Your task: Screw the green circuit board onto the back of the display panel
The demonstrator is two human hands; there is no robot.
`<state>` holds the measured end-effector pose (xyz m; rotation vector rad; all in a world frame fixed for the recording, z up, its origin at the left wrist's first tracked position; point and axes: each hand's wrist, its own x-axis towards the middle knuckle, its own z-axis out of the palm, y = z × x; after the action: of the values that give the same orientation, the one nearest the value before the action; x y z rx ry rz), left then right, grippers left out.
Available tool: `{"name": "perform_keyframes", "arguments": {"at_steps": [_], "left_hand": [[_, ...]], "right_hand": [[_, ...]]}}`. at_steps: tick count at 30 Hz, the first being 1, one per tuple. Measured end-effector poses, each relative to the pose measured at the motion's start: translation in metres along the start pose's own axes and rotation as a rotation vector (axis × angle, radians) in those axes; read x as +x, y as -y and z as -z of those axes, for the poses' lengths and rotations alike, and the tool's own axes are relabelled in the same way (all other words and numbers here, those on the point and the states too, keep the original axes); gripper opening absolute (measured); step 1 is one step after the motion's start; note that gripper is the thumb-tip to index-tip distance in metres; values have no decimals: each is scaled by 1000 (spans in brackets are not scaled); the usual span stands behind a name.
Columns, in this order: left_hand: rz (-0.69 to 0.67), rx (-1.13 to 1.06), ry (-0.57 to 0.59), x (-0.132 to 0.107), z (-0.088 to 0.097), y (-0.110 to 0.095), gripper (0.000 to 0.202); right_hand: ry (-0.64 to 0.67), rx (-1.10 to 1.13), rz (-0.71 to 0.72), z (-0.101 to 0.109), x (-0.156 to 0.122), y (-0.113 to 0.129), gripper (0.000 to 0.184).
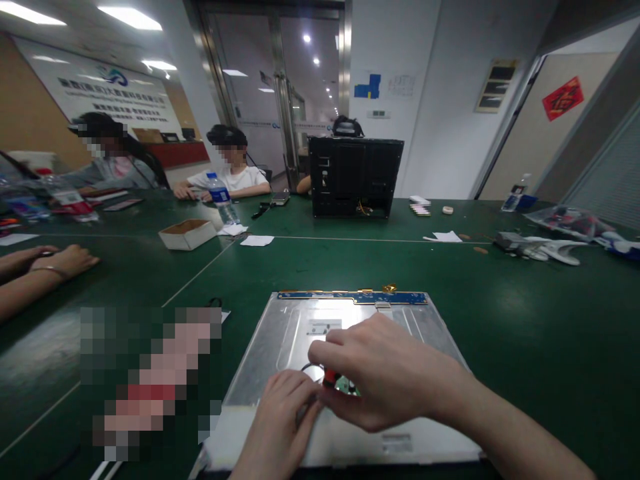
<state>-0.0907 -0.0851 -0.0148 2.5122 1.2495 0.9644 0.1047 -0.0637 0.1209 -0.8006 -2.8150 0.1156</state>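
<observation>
A flat silver LCD panel (250, 380) lies face down in front of me, with a blue circuit strip (330, 297) along its far edge. Over its middle, my right hand (373, 373) is closed round what looks like a red-and-black screwdriver (330, 378), mostly hidden by the fingers. A small green circuit board (345, 385) shows beneath that hand. My left hand (287, 407) rests on the panel beside it, fingertips pinched near the board and almost touching the right thumb. Whatever the left fingers grip is hidden. A thin dark cable (311, 366) curves between the hands.
Left of the panel lies a long blurred-out item (165, 367). Another person's hands (63, 263) rest at the left. Farther off are an open cardboard box (187, 235), a water bottle (223, 199), a black monitor housing (356, 177) and a grey-white part (537, 247). Two people sit across.
</observation>
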Motion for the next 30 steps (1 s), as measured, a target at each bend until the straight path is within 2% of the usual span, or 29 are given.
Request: {"name": "perform_keyframes", "arguments": {"at_steps": [4,9,13,18,24,27,30], "left_hand": [[-17,3,-15,-1,0,2,12],[1,4,14,2,1,-1,12],[16,-8,32,2,1,-1,14],[11,-12,-4,-1,-1,2,11],[23,-9,39,0,0,1,11],[25,-15,40,0,0,1,12],[28,-14,5,-1,-1,1,12]], "right_hand": [[10,-29,-12,-3,0,-1,22],[-7,-51,-31,-2,2,1,11],[9,-9,-8,1,1,1,15],[26,-5,-34,0,1,-1,21],[-15,-61,-50,0,2,1,10],[-12,-38,-49,1,1,1,12],[-4,-5,-57,0,2,-1,21]]}}
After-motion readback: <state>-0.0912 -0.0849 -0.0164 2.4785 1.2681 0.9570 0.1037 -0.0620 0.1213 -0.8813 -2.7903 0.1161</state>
